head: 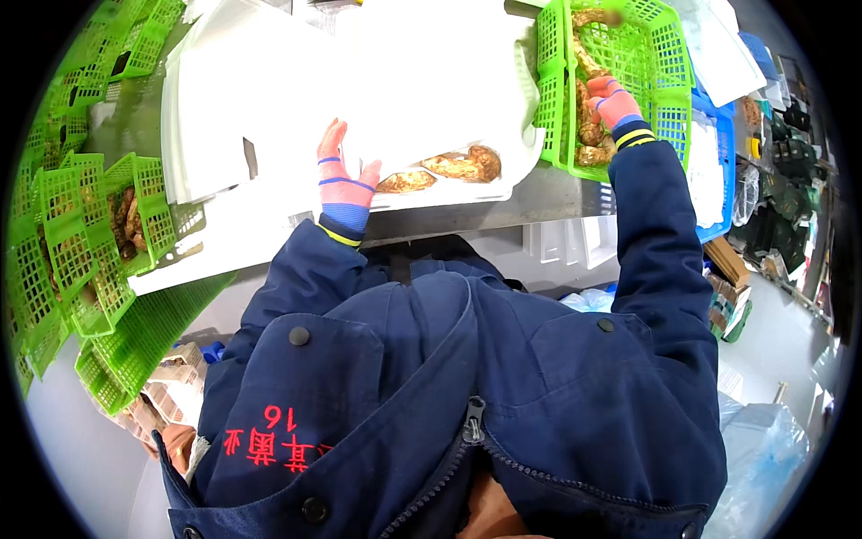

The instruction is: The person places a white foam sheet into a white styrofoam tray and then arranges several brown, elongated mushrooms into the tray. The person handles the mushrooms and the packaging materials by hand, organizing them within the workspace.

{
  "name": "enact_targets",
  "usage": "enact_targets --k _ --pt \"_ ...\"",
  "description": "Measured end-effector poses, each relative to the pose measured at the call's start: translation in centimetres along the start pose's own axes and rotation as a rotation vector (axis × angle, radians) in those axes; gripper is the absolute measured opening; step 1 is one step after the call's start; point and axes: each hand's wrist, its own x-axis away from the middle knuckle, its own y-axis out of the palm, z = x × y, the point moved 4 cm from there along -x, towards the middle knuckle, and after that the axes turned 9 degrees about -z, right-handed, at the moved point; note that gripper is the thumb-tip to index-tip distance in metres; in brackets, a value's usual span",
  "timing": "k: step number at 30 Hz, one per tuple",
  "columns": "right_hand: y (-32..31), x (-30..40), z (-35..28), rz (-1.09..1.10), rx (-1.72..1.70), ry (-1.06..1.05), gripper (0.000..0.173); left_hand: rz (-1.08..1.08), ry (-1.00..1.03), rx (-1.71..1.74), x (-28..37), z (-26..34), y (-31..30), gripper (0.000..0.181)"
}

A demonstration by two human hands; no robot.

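Note:
My left hand [345,172], in a pink and blue striped glove, rests with fingers apart at the left end of a white tray [444,199] and holds nothing that shows. In this tray, lined with white paper [431,87], lie a thick brown mushroom [471,165] and a smaller mushroom piece [406,182], close to my left thumb. My right hand [611,102], gloved the same way, reaches into a green plastic basket [680,101]. Its fingertips are at the long mushrooms [584,57] along the basket's left side; whether they grip one I cannot tell.
Several green baskets [81,236] with mushrooms stand at the far left. White paper sheets [222,101] cover the left of the metal table [471,219]. A blue crate [726,168] is right of the green basket. White trays [572,239] stand below the table edge.

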Motion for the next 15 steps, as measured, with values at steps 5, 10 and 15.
enact_targets --k 5,10,15 --pt "0.2 0.2 -2.4 -0.01 0.528 -0.058 0.053 0.003 -0.009 0.046 0.0 0.1 0.0 0.069" --pt "-2.7 5.3 -6.7 0.161 0.67 -0.1 0.038 0.006 -0.012 0.04 0.0 0.1 0.0 0.068" --pt "-2.4 13.8 -12.1 0.096 -0.24 -0.329 0.028 0.027 -0.009 0.007 0.2 -0.2 -0.1 0.07"
